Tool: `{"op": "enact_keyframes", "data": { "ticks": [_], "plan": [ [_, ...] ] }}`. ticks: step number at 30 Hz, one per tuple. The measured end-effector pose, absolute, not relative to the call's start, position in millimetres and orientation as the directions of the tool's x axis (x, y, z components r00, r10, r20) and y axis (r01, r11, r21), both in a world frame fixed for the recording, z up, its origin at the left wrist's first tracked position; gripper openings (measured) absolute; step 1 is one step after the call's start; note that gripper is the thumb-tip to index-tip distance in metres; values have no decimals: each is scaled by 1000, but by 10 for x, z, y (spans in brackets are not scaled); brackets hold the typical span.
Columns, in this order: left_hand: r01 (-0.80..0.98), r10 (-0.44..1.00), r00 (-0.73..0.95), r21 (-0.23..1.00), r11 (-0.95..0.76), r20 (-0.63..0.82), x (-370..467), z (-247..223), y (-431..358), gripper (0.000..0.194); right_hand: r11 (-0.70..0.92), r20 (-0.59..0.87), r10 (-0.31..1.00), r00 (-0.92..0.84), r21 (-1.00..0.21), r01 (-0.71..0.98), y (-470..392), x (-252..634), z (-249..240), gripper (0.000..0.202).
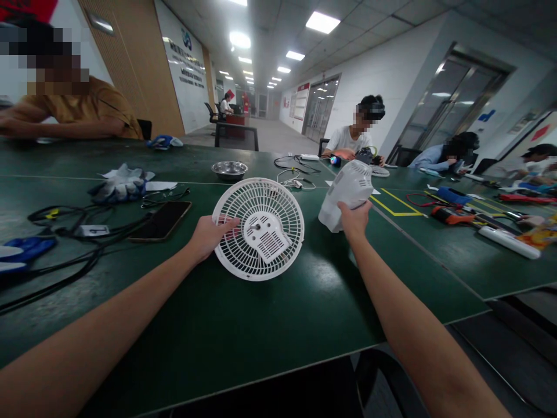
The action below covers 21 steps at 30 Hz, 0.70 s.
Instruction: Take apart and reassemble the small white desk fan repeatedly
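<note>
My left hand (213, 237) grips the left rim of a round white fan grille (260, 229), its thumb lying over the bars. A vented hub plate sits at the grille's centre, and the grille is tilted up so its face shows to me. To the right, my right hand (354, 217) is closed on a white plastic fan housing (347, 194) with slots near its top. That housing leans a little to the right, and my palm side hides part of its lower right. Grille and housing are apart from each other.
On the green table (243, 337) are a metal bowl (230, 169), a phone (162, 221), black cables (93, 238), work gloves (122, 183) and a white cable (296, 181). Tools (452, 216) lie at right beside yellow tape (398, 209). Other people sit around the table.
</note>
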<state>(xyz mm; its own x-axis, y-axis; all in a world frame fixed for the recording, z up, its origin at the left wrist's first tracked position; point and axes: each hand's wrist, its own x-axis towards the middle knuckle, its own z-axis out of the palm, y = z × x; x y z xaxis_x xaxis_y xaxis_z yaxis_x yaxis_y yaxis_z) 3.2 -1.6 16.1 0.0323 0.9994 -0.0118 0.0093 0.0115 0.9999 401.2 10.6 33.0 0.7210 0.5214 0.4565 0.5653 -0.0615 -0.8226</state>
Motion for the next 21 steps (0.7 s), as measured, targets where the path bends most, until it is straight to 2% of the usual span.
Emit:
{"op": "enact_keyframes", "data": {
  "ticks": [5, 12, 14, 19, 21],
  "plan": [
    [-27, 999, 19, 999, 29, -28, 47, 165, -15, 17, 135, 591, 445, 672, -787, 603, 154, 4087, 310, 77],
    [-24, 999, 43, 1000, 16, -15, 25, 130, 16, 21, 313, 675, 405, 617, -736, 600, 178, 4116, 308, 75],
    [-33, 999, 39, 999, 0, 1, 25, 119, 26, 20, 310, 712, 388, 586, -699, 645, 167, 4104, 319, 77],
    [-26, 999, 30, 1000, 12, -11, 40, 148, 4, 16, 180, 825, 285, 488, -546, 818, 58, 4001, 416, 79],
    [-21, 999, 41, 1000, -8, 8, 44, 166, -19, 15, 201, 861, 284, 421, -483, 852, -10, 3900, 473, 80]
  ]
}}
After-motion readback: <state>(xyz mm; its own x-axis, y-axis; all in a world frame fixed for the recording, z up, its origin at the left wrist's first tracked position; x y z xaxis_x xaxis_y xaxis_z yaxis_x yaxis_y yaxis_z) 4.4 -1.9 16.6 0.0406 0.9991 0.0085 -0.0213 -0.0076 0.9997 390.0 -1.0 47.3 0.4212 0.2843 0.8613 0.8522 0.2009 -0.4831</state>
